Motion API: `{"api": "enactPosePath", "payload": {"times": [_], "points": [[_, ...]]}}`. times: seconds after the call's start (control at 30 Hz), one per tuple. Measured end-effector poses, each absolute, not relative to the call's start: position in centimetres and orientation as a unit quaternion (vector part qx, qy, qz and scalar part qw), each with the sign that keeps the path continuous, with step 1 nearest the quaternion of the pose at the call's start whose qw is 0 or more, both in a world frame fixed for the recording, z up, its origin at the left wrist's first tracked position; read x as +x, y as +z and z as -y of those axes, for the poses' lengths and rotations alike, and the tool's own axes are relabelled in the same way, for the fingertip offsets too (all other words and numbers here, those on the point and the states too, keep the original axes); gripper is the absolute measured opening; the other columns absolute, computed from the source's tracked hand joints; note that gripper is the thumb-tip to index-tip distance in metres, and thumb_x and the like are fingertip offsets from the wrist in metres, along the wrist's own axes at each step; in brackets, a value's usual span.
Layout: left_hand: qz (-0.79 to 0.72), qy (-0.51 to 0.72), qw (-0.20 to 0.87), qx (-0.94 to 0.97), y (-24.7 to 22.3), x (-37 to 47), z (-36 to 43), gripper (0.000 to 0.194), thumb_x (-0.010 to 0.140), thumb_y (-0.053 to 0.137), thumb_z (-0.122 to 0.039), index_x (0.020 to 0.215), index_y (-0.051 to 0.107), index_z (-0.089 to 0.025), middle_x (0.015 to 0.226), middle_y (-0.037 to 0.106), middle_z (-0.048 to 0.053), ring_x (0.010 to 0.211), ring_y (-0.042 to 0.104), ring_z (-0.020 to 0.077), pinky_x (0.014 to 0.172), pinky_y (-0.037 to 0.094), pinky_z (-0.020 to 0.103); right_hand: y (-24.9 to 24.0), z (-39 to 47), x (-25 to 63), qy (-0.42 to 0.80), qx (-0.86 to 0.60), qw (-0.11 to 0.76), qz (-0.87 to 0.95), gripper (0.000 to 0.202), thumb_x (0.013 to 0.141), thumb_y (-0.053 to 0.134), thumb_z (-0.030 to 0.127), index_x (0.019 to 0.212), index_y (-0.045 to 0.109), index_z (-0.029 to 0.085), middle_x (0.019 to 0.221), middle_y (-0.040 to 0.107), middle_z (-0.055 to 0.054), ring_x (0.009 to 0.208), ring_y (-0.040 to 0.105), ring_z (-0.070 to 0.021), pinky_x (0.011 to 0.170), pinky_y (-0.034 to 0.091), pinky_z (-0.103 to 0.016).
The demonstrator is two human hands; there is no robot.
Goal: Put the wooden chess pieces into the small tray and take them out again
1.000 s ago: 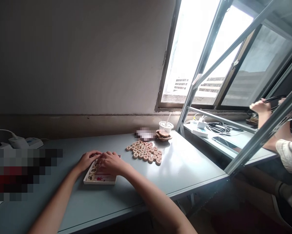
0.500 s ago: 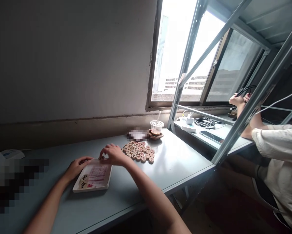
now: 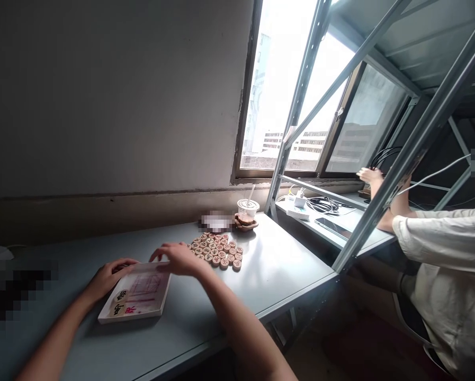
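The left hand [image 3: 104, 275] steadies the shallow white tray [image 3: 136, 296] by its far-left rim. The right hand [image 3: 179, 257] hovers half-open and empty over its far corner; wooden discs [image 3: 217, 250] just beyond look light, rigid and easily pinched by their edges.

Left hand: my left hand [image 3: 107, 276] sits at the lower left of the frame, fingers curled over the far left edge of the shallow white rectangular tray [image 3: 158, 296].
Right hand: my right hand [image 3: 177, 258] hovers palm down, fingers spread, over the tray's far right corner.
Tray: two round wooden discs [image 3: 120, 302] lie at its near left end, beside a red mark.
Pieces: a cluster of round wooden chess discs [image 3: 216, 250] lies flat just right of my right hand.
Table: a pale grey-blue metal table [image 3: 277, 264] carries all of this.
Cup: a clear plastic cup with a straw [image 3: 248, 207] stands near the window.
Right edge: another person's hand [image 3: 368, 175] touches black cables.
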State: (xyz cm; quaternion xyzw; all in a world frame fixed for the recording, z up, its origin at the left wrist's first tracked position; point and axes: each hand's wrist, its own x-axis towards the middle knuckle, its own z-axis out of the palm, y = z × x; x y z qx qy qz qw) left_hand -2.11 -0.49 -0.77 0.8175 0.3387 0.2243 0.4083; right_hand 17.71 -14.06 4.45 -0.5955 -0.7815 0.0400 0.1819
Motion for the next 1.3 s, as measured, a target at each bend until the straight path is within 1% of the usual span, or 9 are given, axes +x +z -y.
{"api": "enactPosePath", "payload": {"times": [0.1,0.2,0.3,0.57,0.7,0.8,1.07,1.2,1.3], "points": [[-0.331,0.245,0.398,0.820,-1.3,-2.2,-0.2,0.038,0.067,0.057,-0.052,0.082,0.070,-0.021,0.091,0.070,0.007,0.088,0.062,0.0278,0.074,0.048,0.031,2.4,13.1,13.6,0.017,-0.484,0.158,0.860,0.042,0.081,0.061,0.038,0.118,0.051,0.021,0.127,0.051,-0.008,0.114,0.048,-0.0222,0.089,0.040,-0.033],[-0.332,0.237,0.406,0.818,-1.8,-2.2,-0.6,0.037,0.067,0.058,-0.051,0.084,0.071,-0.021,0.091,0.071,0.007,0.092,0.061,0.0303,0.078,0.047,0.032,1.3,12.6,11.5,0.001,-0.477,0.141,0.867,0.044,0.084,0.058,0.038,0.121,0.048,0.016,0.123,0.055,-0.010,0.118,0.045,-0.0224,0.091,0.040,-0.034],[-0.325,0.241,0.418,0.814,-2.0,-2.2,-0.7,0.036,0.065,0.060,-0.052,0.083,0.072,-0.023,0.090,0.072,0.006,0.089,0.062,0.0309,0.077,0.047,0.034,2.0,12.7,11.6,0.033,-0.488,0.155,0.858,0.037,0.084,0.059,0.034,0.117,0.051,0.021,0.119,0.058,-0.004,0.116,0.047,-0.0202,0.090,0.039,-0.034],[-0.361,0.225,0.421,0.801,-1.5,-2.1,0.0,0.038,0.059,0.060,-0.059,0.079,0.071,-0.030,0.076,0.071,-0.001,0.068,0.061,0.0242,0.054,0.042,0.027,6.6,14.6,19.1,0.188,-0.564,0.194,0.781,0.017,0.079,0.064,0.023,0.095,0.063,0.018,0.091,0.064,0.001,0.075,0.058,-0.0079,0.066,0.043,-0.016],[-0.381,0.204,0.420,0.798,-1.4,-2.3,0.2,0.037,0.062,0.056,-0.062,0.081,0.068,-0.032,0.068,0.069,-0.006,0.061,0.059,0.0201,0.050,0.038,0.023,6.8,15.9,22.9,0.233,-0.631,0.129,0.728,0.019,0.074,0.065,0.026,0.093,0.065,0.020,0.085,0.063,0.002,0.068,0.057,-0.0085,0.056,0.042,-0.016],[-0.376,0.217,0.420,0.797,-1.1,-2.3,0.7,0.038,0.064,0.059,-0.056,0.084,0.069,-0.026,0.074,0.070,-0.001,0.064,0.060,0.0212,0.051,0.040,0.025,6.5,16.4,23.7,0.237,-0.662,0.069,0.707,0.022,0.070,0.067,0.020,0.092,0.065,0.020,0.086,0.063,0.001,0.066,0.055,-0.0093,0.052,0.040,-0.016],[-0.345,0.280,0.411,0.796,-0.5,-1.7,1.8,0.035,0.067,0.056,-0.042,0.082,0.070,-0.014,0.086,0.069,0.008,0.080,0.061,0.0236,0.067,0.045,0.030,6.0,15.7,21.1,0.133,-0.631,0.108,0.757,0.030,0.070,0.062,0.009,0.099,0.061,0.018,0.089,0.057,-0.002,0.075,0.053,-0.0127,0.064,0.041,-0.021],[-0.343,0.301,0.404,0.793,-0.6,-1.7,1.8,0.031,0.067,0.055,-0.035,0.082,0.070,-0.013,0.088,0.069,0.010,0.084,0.061,0.0233,0.073,0.046,0.030,4.6,14.8,15.4,0.064,-0.549,0.200,0.809,0.022,0.079,0.059,0.015,0.100,0.059,0.020,0.101,0.056,-0.005,0.089,0.054,-0.0158,0.077,0.042,-0.027],[-0.338,0.297,0.396,0.801,-0.7,-1.6,1.6,0.028,0.069,0.053,-0.033,0.081,0.071,-0.015,0.089,0.069,0.009,0.085,0.061,0.0225,0.073,0.046,0.030,3.3,14.8,11.1,0.063,-0.489,0.184,0.851,0.030,0.081,0.059,0.021,0.111,0.056,0.023,0.116,0.053,-0.007,0.105,0.050,-0.0210,0.084,0.042,-0.033]]}}
